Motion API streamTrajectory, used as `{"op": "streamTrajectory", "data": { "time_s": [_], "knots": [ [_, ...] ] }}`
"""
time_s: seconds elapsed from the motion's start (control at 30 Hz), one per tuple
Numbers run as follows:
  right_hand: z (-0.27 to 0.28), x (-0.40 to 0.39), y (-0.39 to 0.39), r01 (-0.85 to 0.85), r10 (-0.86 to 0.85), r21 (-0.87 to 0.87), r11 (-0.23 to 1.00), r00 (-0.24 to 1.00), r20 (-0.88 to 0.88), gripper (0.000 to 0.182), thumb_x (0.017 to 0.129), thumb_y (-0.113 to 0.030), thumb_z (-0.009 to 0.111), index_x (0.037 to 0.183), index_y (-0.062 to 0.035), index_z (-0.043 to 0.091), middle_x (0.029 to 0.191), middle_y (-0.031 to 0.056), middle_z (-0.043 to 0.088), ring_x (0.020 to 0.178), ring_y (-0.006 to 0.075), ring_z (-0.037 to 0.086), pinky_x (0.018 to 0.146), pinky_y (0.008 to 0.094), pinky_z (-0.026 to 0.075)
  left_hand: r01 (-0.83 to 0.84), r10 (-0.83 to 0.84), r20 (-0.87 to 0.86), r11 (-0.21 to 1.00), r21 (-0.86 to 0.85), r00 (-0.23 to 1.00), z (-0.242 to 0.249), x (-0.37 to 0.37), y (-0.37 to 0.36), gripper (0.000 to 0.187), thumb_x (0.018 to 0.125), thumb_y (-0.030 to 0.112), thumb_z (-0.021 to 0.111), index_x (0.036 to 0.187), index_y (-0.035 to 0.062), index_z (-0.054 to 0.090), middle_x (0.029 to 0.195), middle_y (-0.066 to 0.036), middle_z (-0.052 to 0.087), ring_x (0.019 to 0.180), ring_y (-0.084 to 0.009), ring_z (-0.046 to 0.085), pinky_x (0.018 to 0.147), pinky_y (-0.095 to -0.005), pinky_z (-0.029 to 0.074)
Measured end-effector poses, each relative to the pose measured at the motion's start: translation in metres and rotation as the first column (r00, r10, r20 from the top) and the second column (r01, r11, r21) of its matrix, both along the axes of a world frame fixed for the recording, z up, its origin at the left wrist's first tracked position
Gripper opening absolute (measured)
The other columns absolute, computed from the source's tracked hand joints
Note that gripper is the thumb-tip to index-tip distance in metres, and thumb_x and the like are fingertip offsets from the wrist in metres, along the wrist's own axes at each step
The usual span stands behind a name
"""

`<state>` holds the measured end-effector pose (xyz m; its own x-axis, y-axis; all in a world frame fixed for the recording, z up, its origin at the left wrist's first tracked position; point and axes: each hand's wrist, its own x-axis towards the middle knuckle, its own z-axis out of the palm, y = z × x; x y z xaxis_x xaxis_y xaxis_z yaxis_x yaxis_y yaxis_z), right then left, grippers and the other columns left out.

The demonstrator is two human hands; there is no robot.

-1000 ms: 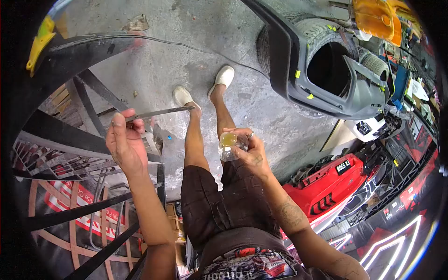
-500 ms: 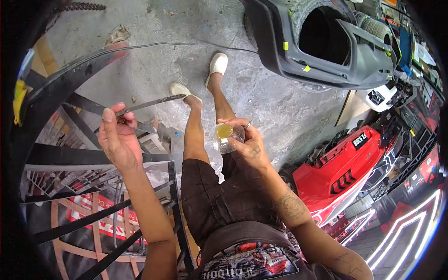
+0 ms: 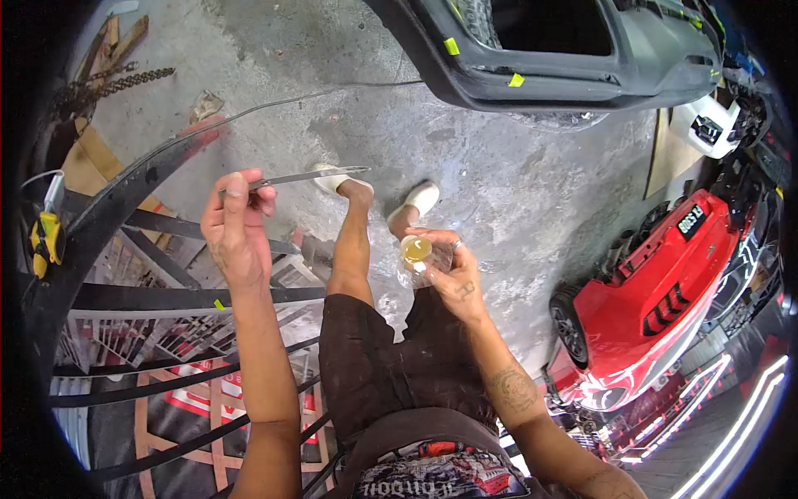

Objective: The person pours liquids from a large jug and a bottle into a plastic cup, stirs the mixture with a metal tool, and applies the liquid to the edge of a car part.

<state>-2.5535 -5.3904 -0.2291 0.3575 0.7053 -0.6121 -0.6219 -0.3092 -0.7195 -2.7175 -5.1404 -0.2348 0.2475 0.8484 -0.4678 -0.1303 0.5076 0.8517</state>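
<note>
Since the earlier frame, the right foot has been drawn back. A thin metal blade is pinched in the left hand fingers; a clear plastic cup of yellow liquid is gripped by the right hand, above the concrete floor.

Left hand pinches a metal strip (thin); right hand grips a cup.

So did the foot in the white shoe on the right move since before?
Yes. The right white shoe has stepped back toward the person: it was ahead of the other white shoe, nearer the grey bumper, and now sits behind it.
</note>
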Motion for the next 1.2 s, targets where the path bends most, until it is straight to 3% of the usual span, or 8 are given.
{"op": "streamTrajectory", "data": {
  "time_s": [0.07, 0.4, 0.57, 0.77, 0.83, 0.93, 1.03, 1.2],
  "knots": [
    [-0.004, 0.006, -0.017, 0.042, -0.043, 0.019, 0.999, 0.999, 0.022, 0.037, 0.089, -0.004, 0.07, 0.123, -0.0073, 0.057, 0.136, 0.019, 0.059, 0.125, 0.0263, 0.058, 0.105, 0.0408, 0.048, 0.027, -0.028, -0.012, 0.999, -0.041, 1.0, -0.005, 0.022, -0.016, 0.029, 0.102, 0.024, 0.061, 0.106, -0.0034, 0.067, 0.085, -0.008, 0.065, 0.074, -0.0134, 0.057, 0.068, -0.026, 0.045],
    [-0.032, 0.037, -0.154, 0.288, -0.287, -0.088, 0.954, 0.958, 0.02, 0.043, 0.082, 0.007, 0.075, 0.12, -0.0047, 0.058, 0.132, 0.0187, 0.062, 0.119, 0.0232, 0.061, 0.101, 0.0372, 0.05, 0.186, -0.191, -0.144, 0.982, -0.045, 0.971, -0.074, 0.12, -0.122, 0.022, 0.1, 0.017, 0.065, 0.108, -0.0032, 0.068, 0.097, -0.009, 0.069, 0.079, -0.0136, 0.06, 0.068, -0.0272, 0.046],
    [-0.053, 0.046, -0.214, 0.393, -0.391, -0.163, 0.905, 0.919, 0.05, 0.05, 0.077, 0.012, 0.07, 0.121, -0.0069, 0.057, 0.133, 0.022, 0.059, 0.121, 0.0269, 0.059, 0.102, 0.0399, 0.05, 0.263, -0.248, -0.203, 0.963, 0.053, 0.947, -0.106, 0.149, -0.123, 0.021, 0.097, 0.014, 0.068, 0.109, -0.0028, 0.068, 0.102, -0.009, 0.07, 0.083, -0.0137, 0.062, 0.07, -0.0271, 0.046],
    [-0.085, 0.017, -0.255, 0.479, -0.482, -0.179, 0.859, 0.876, 0.028, 0.048, 0.077, 0.009, 0.069, 0.121, -0.0069, 0.057, 0.133, 0.022, 0.059, 0.122, 0.0276, 0.058, 0.102, 0.0401, 0.049, 0.376, -0.316, -0.373, 0.921, 0.099, 0.873, -0.156, 0.173, -0.1, 0.024, 0.097, 0.02, 0.069, 0.103, -0.003, 0.069, 0.09, -0.005, 0.067, 0.076, -0.0112, 0.057, 0.068, -0.0264, 0.044],
    [-0.094, 0.006, -0.255, 0.454, -0.455, -0.187, 0.871, 0.89, 0.045, 0.045, 0.079, 0.012, 0.061, 0.121, -0.0039, 0.057, 0.134, 0.0214, 0.059, 0.123, 0.027, 0.058, 0.105, 0.0414, 0.049, 0.608, -0.404, -0.597, 0.773, 0.182, 0.693, -0.17, 0.185, -0.098, 0.026, 0.094, 0.024, 0.073, 0.097, -0.0025, 0.071, 0.084, -0.004, 0.067, 0.073, -0.0094, 0.058, 0.067, -0.0242, 0.044],
    [-0.1, -0.012, -0.244, 0.502, -0.523, -0.185, 0.845, 0.848, -0.087, 0.044, 0.079, 0.012, 0.065, 0.119, -0.0041, 0.058, 0.132, 0.0212, 0.061, 0.123, 0.0274, 0.059, 0.105, 0.0406, 0.049, 0.696, -0.379, -0.671, 0.656, 0.291, 0.637, -0.195, 0.2, -0.1, 0.027, 0.089, 0.025, 0.078, 0.09, -0.0011, 0.073, 0.079, -0.003, 0.068, 0.071, -0.0073, 0.058, 0.065, -0.0219, 0.045],
    [-0.104, -0.025, -0.231, 0.421, -0.43, -0.201, 0.885, 0.903, -0.001, 0.045, 0.078, 0.012, 0.071, 0.118, -0.0047, 0.058, 0.13, 0.0205, 0.063, 0.122, 0.0275, 0.06, 0.105, 0.0396, 0.049, 0.773, -0.376, -0.706, 0.499, 0.391, 0.6, -0.222, 0.207, -0.091, 0.023, 0.086, 0.023, 0.081, 0.087, 0.0004, 0.075, 0.075, -0.001, 0.068, 0.068, -0.0061, 0.059, 0.064, -0.0206, 0.045],
    [-0.109, -0.039, -0.224, 0.505, -0.528, -0.158, 0.848, 0.833, -0.168, 0.048, 0.076, 0.013, 0.075, 0.117, -0.0053, 0.059, 0.128, 0.0199, 0.064, 0.123, 0.0273, 0.06, 0.104, 0.039, 0.05, 0.736, -0.354, -0.672, 0.514, 0.441, 0.65, -0.238, 0.223, -0.083, 0.026, 0.084, 0.024, 0.082, 0.078, -0.0003, 0.072, 0.066, -0.001, 0.065, 0.06, -0.0064, 0.055, 0.057, -0.0226, 0.043]
  ]
}}
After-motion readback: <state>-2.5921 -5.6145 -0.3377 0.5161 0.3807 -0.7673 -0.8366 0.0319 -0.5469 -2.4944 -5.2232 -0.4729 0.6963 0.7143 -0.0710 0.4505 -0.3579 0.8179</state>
